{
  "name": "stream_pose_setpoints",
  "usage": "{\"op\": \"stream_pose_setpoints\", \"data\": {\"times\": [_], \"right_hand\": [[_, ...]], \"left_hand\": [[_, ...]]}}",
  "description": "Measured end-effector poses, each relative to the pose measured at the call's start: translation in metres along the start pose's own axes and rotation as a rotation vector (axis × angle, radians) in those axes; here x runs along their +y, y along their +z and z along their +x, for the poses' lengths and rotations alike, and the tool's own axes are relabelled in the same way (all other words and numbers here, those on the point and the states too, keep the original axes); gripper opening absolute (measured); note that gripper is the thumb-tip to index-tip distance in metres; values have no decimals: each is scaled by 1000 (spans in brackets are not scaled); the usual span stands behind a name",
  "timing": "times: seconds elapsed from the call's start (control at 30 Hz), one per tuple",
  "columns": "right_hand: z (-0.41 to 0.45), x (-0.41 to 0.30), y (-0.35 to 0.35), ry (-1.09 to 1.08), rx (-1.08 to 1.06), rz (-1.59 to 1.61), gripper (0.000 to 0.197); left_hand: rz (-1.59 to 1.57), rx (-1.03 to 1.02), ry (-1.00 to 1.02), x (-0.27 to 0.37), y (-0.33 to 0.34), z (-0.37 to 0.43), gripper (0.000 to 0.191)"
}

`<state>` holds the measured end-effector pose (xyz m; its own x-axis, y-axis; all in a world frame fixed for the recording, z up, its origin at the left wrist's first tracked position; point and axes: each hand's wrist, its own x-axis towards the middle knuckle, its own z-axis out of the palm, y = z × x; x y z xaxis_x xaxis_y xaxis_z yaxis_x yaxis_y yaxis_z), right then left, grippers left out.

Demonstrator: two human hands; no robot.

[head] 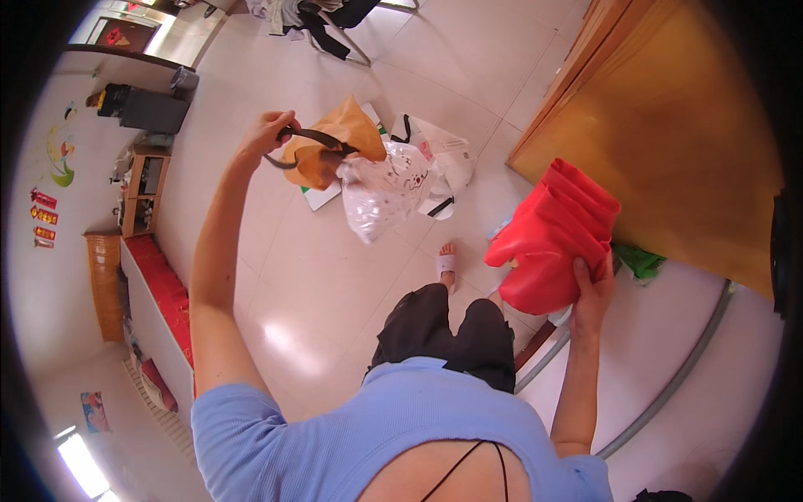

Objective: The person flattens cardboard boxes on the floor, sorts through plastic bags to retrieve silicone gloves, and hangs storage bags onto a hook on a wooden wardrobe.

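My left hand grips the dark strap handle of an orange-tan bag, which hangs above the tiled floor. Right below and beside it is a clear plastic bag with a printed animal face and pale contents; whether it hangs or lies on the floor I cannot tell. A white bag with black handles lies behind that one. On the other side, my right hand holds a folded red bag by its lower edge, thumb in front. Part of a white-and-green flat item shows under the orange-tan bag.
A wooden door stands at the right, with a green plastic packet by its lower edge. Grey pipes run along the right wall. A clothes-laden chair is at the top. A red-covered bench lines the left.
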<state>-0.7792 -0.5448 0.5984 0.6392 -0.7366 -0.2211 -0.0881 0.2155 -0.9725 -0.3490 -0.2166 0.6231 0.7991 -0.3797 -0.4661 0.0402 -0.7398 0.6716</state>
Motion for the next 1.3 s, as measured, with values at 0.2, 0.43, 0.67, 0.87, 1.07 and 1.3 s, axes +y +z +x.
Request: {"op": "stream_pose_setpoints", "data": {"times": [0.2, 0.43, 0.67, 0.87, 1.07, 1.3], "right_hand": [[-16, -31, 50, 43, -489, 213, 47], [7, -66, 147, 379, -978, 352, 43], [81, 41, 46, -179, -503, -521, 34], [54, -17, -11, -26, -460, -425, 33], [98, -6, 5, -131, -316, -907, 44], [55, 26, 37, -81, -587, -546, 72]], "left_hand": [[-226, -15, 409, 120, -8, -143, 39], [-156, 19, 620, 182, 25, -228, 43], [-492, -31, 646, 183, 98, -240, 53], [-613, -456, 582, 187, 183, -239, 60], [-802, -1061, 445, 213, 259, -302, 63], [-769, -783, 756, 246, 208, -286, 57]]}}
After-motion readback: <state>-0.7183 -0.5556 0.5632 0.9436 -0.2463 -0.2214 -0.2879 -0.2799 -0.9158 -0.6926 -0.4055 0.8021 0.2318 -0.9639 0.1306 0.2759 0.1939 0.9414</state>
